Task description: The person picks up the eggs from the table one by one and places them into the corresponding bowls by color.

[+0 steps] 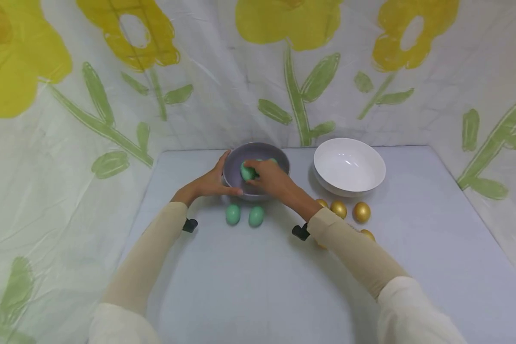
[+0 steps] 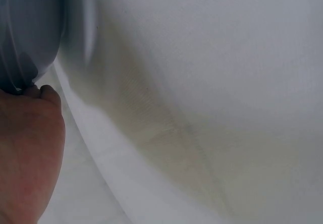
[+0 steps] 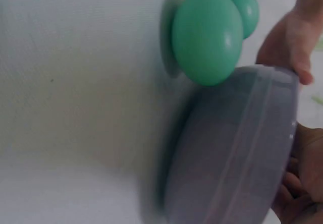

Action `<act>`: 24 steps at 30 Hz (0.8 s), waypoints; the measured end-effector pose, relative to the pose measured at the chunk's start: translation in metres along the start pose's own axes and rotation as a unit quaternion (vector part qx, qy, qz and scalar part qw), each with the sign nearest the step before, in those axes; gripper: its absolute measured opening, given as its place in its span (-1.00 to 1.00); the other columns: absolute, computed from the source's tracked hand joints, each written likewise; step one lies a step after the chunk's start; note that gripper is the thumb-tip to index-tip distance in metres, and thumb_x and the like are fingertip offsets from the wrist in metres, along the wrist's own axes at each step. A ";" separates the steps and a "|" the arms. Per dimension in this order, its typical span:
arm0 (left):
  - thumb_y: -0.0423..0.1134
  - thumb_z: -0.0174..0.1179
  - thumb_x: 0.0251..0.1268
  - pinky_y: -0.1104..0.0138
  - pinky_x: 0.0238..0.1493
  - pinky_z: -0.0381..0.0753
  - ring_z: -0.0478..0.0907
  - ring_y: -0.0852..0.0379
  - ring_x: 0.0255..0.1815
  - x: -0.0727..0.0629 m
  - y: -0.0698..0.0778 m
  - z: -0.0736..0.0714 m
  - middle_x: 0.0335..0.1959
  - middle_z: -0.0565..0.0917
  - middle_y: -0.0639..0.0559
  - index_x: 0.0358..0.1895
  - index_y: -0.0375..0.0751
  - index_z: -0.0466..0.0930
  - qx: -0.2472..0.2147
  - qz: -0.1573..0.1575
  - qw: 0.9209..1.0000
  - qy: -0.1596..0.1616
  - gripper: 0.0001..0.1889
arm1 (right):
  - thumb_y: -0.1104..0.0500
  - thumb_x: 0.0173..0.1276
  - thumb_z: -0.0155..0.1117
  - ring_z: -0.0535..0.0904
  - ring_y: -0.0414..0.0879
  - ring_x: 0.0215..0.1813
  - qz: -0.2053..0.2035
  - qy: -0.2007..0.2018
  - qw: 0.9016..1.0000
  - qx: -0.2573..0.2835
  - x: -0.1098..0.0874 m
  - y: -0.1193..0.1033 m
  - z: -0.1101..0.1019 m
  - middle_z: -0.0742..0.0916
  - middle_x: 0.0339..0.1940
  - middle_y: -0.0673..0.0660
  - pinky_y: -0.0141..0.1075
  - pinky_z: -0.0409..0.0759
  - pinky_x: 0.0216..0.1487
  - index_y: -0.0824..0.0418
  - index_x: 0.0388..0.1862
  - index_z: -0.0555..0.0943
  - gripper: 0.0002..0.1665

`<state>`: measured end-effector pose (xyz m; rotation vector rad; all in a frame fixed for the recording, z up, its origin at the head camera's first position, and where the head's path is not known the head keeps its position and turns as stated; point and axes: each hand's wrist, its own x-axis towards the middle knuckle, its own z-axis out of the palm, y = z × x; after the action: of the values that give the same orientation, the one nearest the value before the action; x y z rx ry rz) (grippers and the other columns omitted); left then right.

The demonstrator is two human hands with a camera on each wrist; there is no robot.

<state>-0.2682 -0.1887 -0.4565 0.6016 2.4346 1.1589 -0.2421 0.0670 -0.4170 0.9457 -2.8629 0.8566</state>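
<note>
Your right hand (image 1: 270, 177) is curled round a green egg (image 1: 247, 172) inside the grey bowl (image 1: 241, 160), at the table's back centre. Your left hand (image 1: 211, 182) grips the bowl's left rim, thumb along the front. Two more green eggs (image 1: 244, 215) lie just before the bowl; gold eggs (image 1: 350, 210) and a white bowl (image 1: 349, 166) sit to its right.

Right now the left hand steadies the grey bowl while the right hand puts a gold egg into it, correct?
Not quite. In the head view the left hand does hold the grey bowl, but the egg in the right hand is green. The gold eggs lie on the table.
</note>
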 end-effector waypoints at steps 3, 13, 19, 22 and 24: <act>0.14 0.61 0.12 -0.21 0.63 0.02 -0.14 -0.17 0.75 0.001 0.000 0.001 0.77 -0.24 -0.07 0.73 0.22 -0.57 -0.003 0.002 1.000 0.000 0.47 | 0.15 0.38 0.57 0.73 -0.01 0.13 0.012 -0.037 0.999 -0.030 0.001 0.002 0.007 0.81 0.13 0.15 -0.17 0.66 0.20 0.21 0.36 0.66 -0.41; 0.20 0.62 0.06 -0.21 0.63 0.04 -0.13 -0.18 0.75 0.001 -0.001 0.001 0.78 -0.22 -0.08 0.73 0.22 -0.56 0.002 0.004 1.000 0.007 0.50 | 0.15 0.40 0.55 0.72 -0.02 0.06 0.012 -0.089 0.994 -0.068 0.011 -0.002 0.013 0.81 0.04 0.08 -0.19 0.67 0.14 0.18 0.30 0.69 -0.48; 0.02 0.61 0.15 -0.24 0.63 -0.01 -0.18 -0.20 0.75 0.003 -0.004 0.001 0.78 -0.28 -0.10 0.72 0.18 -0.60 -0.013 -0.006 1.000 -0.005 0.47 | 0.14 0.43 0.53 0.72 -0.03 0.06 0.017 -0.106 0.991 -0.079 0.014 -0.003 0.017 0.81 0.05 0.07 -0.19 0.68 0.12 0.16 0.29 0.71 -0.53; -0.03 0.60 0.17 -0.26 0.63 -0.05 -0.21 -0.23 0.75 0.004 -0.005 0.001 0.77 -0.29 -0.14 0.72 0.10 -0.60 -0.020 -0.009 1.000 -0.007 0.46 | 0.14 0.43 0.52 0.72 -0.04 0.04 0.023 -0.110 0.991 -0.078 0.016 -0.004 0.018 0.81 0.03 0.07 -0.19 0.69 0.09 0.15 0.28 0.72 -0.54; -0.02 0.61 0.16 -0.25 0.64 -0.05 -0.21 -0.23 0.75 0.003 -0.005 0.002 0.77 -0.29 -0.14 0.72 0.13 -0.61 -0.021 -0.011 1.000 -0.007 0.47 | 0.13 0.43 0.52 0.72 -0.05 0.01 0.026 -0.116 0.990 -0.081 0.017 -0.004 0.019 0.81 0.01 0.07 -0.20 0.69 0.07 0.15 0.29 0.71 -0.53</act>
<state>-0.2713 -0.1888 -0.4622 0.5661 2.3926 1.1910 -0.2505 0.0456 -0.4285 1.0189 -3.1059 0.5356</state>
